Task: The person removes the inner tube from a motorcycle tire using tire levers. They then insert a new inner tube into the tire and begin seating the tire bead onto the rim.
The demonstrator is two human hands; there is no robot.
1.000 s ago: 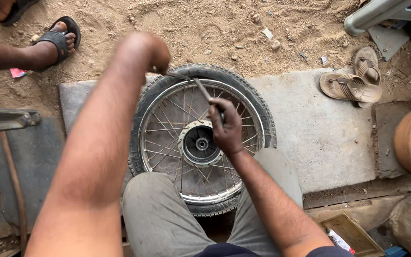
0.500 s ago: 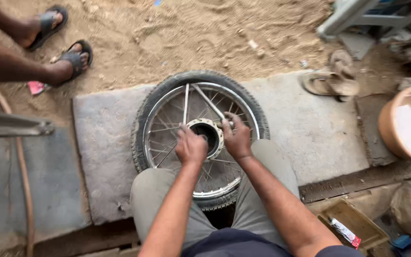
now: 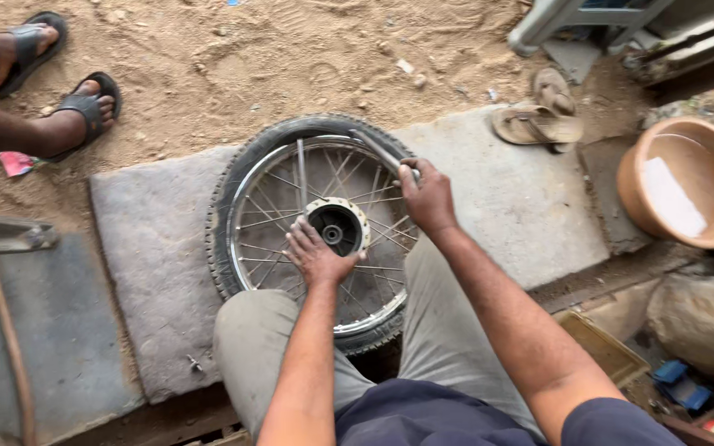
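A spoked motorcycle wheel with its black tyre lies flat on a grey stone slab, between my knees. My left hand rests palm down on the spokes beside the hub, its fingers apart. A second metal rod lies across the spokes from the rim toward that hand. My right hand is closed on a metal tyre lever whose far end is wedged at the rim on the upper right.
Another person's feet in black sandals stand on the sand at upper left. Brown sandals lie at upper right, next to a terracotta bowl. A metal bar sticks in from the left.
My left arm came back from the far rim and its hand settled by the hub. My right hand moved from the hub out to the lever at the upper right rim.
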